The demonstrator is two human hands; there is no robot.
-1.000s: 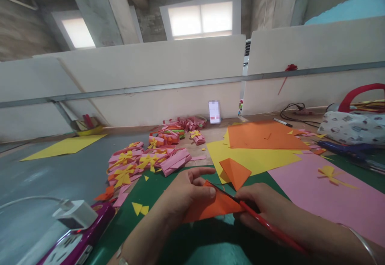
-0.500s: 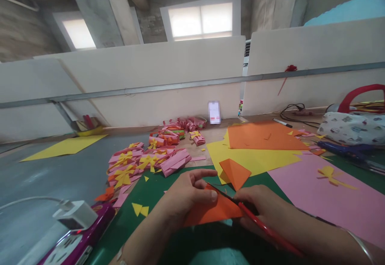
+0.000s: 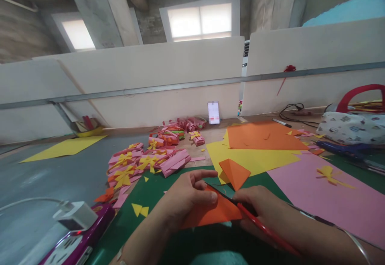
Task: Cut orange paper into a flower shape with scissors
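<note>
Nearest, left hand (image 3: 188,195) pins a folded orange paper piece (image 3: 215,213) to the green cutting mat (image 3: 150,195), thumb and fingers clamped on its upper corner, forefinger raised. Right hand (image 3: 261,211) beside it, fingers closed round a red pen (image 3: 264,229), tip on the paper's edge. Purple power strip (image 3: 76,239) at near left. Just beyond, a small orange triangle (image 3: 234,171) on a yellow sheet (image 3: 255,158); pink sheet (image 3: 325,193) to the right. Farther left, pink paper bows (image 3: 141,161) heaped on the worktop (image 3: 54,172). Farthest, large orange sheet (image 3: 264,136).
</note>
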